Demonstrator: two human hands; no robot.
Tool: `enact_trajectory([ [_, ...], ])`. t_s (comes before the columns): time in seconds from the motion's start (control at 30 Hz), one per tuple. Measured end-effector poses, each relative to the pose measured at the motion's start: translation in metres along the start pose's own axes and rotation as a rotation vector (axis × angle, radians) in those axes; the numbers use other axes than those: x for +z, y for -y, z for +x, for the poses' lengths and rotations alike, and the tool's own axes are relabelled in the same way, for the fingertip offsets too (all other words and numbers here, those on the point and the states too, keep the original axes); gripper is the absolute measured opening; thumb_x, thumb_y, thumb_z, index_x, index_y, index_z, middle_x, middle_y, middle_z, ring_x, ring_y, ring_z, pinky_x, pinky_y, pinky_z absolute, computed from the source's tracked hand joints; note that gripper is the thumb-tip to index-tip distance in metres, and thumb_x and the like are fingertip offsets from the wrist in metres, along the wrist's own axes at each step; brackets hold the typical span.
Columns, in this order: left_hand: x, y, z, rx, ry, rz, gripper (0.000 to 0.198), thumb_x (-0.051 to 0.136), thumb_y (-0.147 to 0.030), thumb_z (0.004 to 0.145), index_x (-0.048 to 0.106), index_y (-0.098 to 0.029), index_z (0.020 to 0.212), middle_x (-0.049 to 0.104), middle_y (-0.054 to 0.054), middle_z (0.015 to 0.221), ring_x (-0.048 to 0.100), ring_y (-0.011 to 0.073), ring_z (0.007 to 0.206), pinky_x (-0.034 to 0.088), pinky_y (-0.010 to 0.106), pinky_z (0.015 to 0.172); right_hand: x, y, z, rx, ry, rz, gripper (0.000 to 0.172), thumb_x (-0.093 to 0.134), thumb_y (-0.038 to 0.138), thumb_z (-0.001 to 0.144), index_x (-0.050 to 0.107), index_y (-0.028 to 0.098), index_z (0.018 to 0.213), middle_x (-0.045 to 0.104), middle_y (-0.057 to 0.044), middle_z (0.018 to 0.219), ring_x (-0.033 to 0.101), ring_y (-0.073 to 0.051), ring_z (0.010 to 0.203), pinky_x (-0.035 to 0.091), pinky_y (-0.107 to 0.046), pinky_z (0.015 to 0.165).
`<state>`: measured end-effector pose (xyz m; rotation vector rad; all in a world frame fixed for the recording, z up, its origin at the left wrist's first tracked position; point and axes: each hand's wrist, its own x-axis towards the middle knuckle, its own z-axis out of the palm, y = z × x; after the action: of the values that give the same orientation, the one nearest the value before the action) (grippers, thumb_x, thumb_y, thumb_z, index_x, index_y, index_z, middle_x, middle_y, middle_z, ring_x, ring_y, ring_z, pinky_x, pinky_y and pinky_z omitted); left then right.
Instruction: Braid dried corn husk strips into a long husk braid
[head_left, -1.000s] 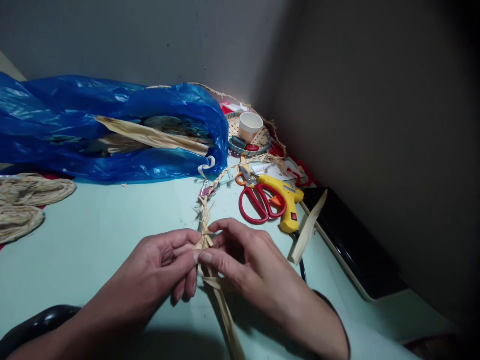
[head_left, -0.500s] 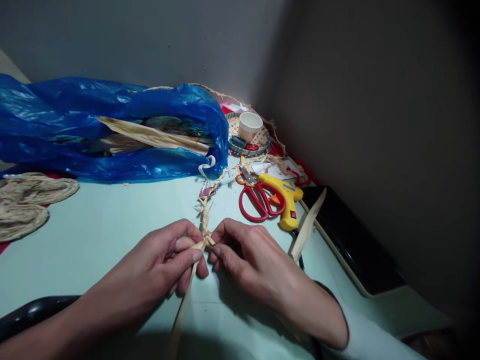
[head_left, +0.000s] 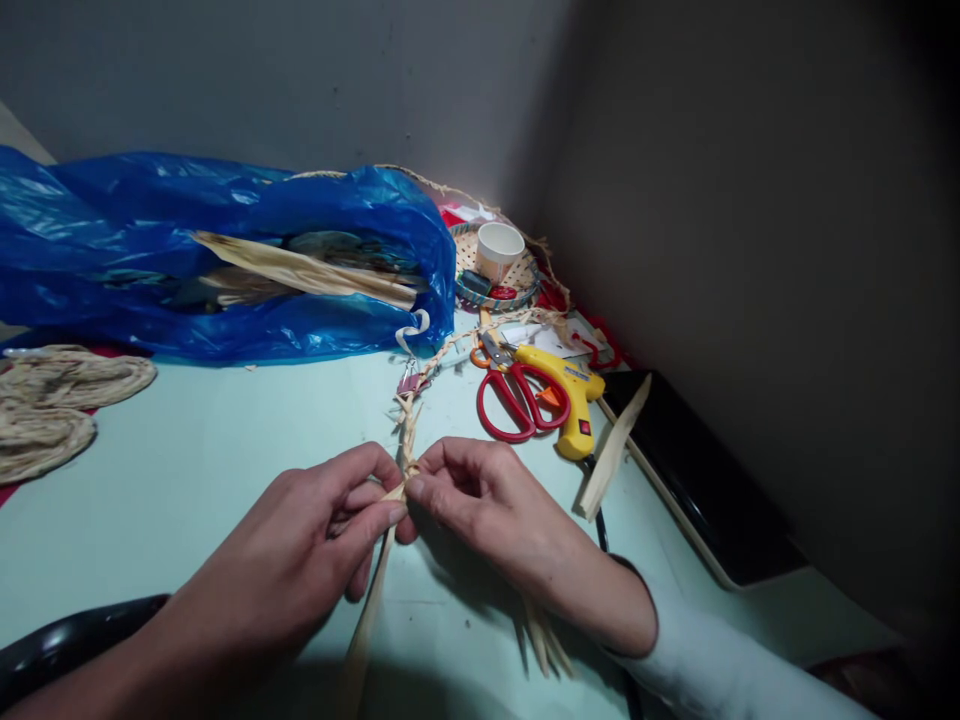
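A pale braid of dried husk strips (head_left: 408, 430) runs down from a purplish binder clip (head_left: 412, 384) on the table. At its lower end my left hand (head_left: 337, 520) pinches a strand between thumb and fingers. One long loose strip (head_left: 373, 600) hangs from there toward me. My right hand (head_left: 480, 505) presses thumb and forefinger together on the braid's working end, right beside the left fingertips. Frayed strip ends (head_left: 546, 640) show below my right wrist. The exact crossing of the strands is partly hidden by my fingers.
A blue plastic bag (head_left: 225, 200) with dried husks lies at the back left. Coiled braided pieces (head_left: 52, 430) sit at far left. Red-handled scissors (head_left: 517, 400), a yellow glue gun (head_left: 576, 420), a loose husk strip (head_left: 615, 450) and a black tablet (head_left: 705, 490) are on the right.
My right hand has shifted slightly left, its thumb now over the braid's end. Frayed strip ends have come into view below the right wrist. My left hand keeps its pinch.
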<state>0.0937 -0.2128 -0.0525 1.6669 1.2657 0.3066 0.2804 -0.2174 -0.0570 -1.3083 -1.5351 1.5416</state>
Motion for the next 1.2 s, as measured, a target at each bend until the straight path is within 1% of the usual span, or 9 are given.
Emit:
enact_trajectory([
  [0.2, -0.006, -0.004, -0.002, -0.025, -0.036, 0.1, 0.039, 0.047, -0.057, 0.093, 0.065, -0.025, 0.08, 0.054, -0.006, 0.05, 0.051, 0.0147, 0.051, 0.04, 0.025, 0.052, 0.001, 0.001, 0.0, -0.03, -0.088, -0.058, 0.014, 0.06, 0.022, 0.087, 0.059, 0.017, 0.074, 0.048, 0.004, 0.059, 0.04, -0.01, 0.056, 0.029, -0.023, 0.05],
  [0.3, -0.01, -0.003, -0.002, 0.017, -0.138, 0.144, 0.043, 0.047, -0.055, 0.093, 0.062, -0.025, 0.068, 0.053, -0.005, 0.055, 0.051, 0.0146, 0.055, 0.039, 0.024, 0.053, 0.001, -0.001, -0.001, -0.086, -0.103, -0.096, 0.014, 0.06, 0.018, 0.086, 0.057, 0.017, 0.072, 0.047, 0.005, 0.06, 0.04, -0.01, 0.057, 0.029, -0.023, 0.052],
  [0.5, 0.005, 0.0, -0.008, 0.41, -0.408, 0.482, 0.021, 0.052, -0.031, 0.095, 0.067, -0.024, 0.081, 0.068, -0.004, 0.068, 0.062, 0.0141, 0.059, 0.045, 0.023, 0.059, 0.008, -0.008, 0.004, -0.196, -0.134, -0.088, 0.015, 0.058, 0.016, 0.084, 0.053, 0.019, 0.07, 0.05, 0.005, 0.062, 0.044, -0.01, 0.06, 0.032, -0.023, 0.055],
  [0.6, 0.02, 0.003, -0.012, 0.622, -0.543, 0.769, 0.026, 0.048, -0.015, 0.095, 0.066, -0.021, 0.078, 0.064, -0.002, 0.062, 0.058, 0.0156, 0.055, 0.045, 0.027, 0.064, 0.008, -0.006, 0.005, -0.12, -0.054, 0.145, 0.012, 0.056, 0.013, 0.083, 0.054, 0.018, 0.073, 0.054, 0.004, 0.06, 0.05, -0.011, 0.057, 0.038, -0.022, 0.057],
  [0.7, 0.03, 0.01, -0.017, 0.806, -0.562, 0.98, 0.021, 0.051, -0.01, 0.094, 0.071, -0.016, 0.091, 0.066, 0.002, 0.064, 0.058, 0.0178, 0.057, 0.043, 0.03, 0.061, 0.004, 0.0, 0.004, -0.02, 0.044, 0.373, 0.012, 0.057, 0.013, 0.086, 0.056, 0.017, 0.074, 0.057, 0.003, 0.057, 0.053, -0.01, 0.054, 0.04, -0.022, 0.059],
  [0.83, 0.037, 0.015, -0.027, 0.739, -0.538, 1.078, 0.032, 0.051, -0.005, 0.091, 0.071, -0.01, 0.115, 0.074, 0.01, 0.075, 0.065, 0.0242, 0.076, 0.046, 0.034, 0.073, -0.002, 0.005, -0.001, -0.001, 0.038, 0.442, 0.012, 0.064, 0.017, 0.086, 0.059, 0.015, 0.075, 0.053, 0.006, 0.056, 0.043, -0.007, 0.052, 0.033, -0.019, 0.056],
  [0.97, 0.03, 0.006, -0.029, 0.573, -0.441, 0.656, 0.022, 0.054, -0.03, 0.097, 0.075, -0.025, 0.097, 0.076, 0.005, 0.08, 0.063, 0.0225, 0.072, 0.044, 0.034, 0.068, -0.002, 0.003, -0.003, -0.018, 0.059, 0.499, 0.014, 0.066, 0.024, 0.088, 0.059, 0.016, 0.079, 0.064, 0.001, 0.07, 0.049, -0.009, 0.059, 0.035, -0.021, 0.058],
  [1.1, 0.01, -0.011, -0.011, 0.142, -0.37, 0.011, 0.022, 0.057, -0.043, 0.093, 0.065, -0.026, 0.081, 0.07, 0.001, 0.077, 0.062, 0.0225, 0.079, 0.046, 0.033, 0.075, 0.0, 0.002, -0.003, -0.02, 0.033, 0.467, 0.019, 0.07, 0.029, 0.087, 0.057, 0.017, 0.08, 0.064, 0.002, 0.069, 0.038, -0.007, 0.053, 0.027, -0.022, 0.052],
  [1.2, 0.003, -0.018, 0.004, -0.027, -0.074, -0.456, 0.022, 0.068, -0.044, 0.083, 0.062, -0.023, 0.087, 0.068, 0.0, 0.078, 0.064, 0.0201, 0.076, 0.049, 0.031, 0.073, 0.003, 0.004, -0.004, -0.029, 0.066, 0.532, 0.021, 0.068, 0.031, 0.088, 0.054, 0.017, 0.081, 0.064, 0.002, 0.067, 0.04, -0.008, 0.051, 0.031, -0.023, 0.054],
])
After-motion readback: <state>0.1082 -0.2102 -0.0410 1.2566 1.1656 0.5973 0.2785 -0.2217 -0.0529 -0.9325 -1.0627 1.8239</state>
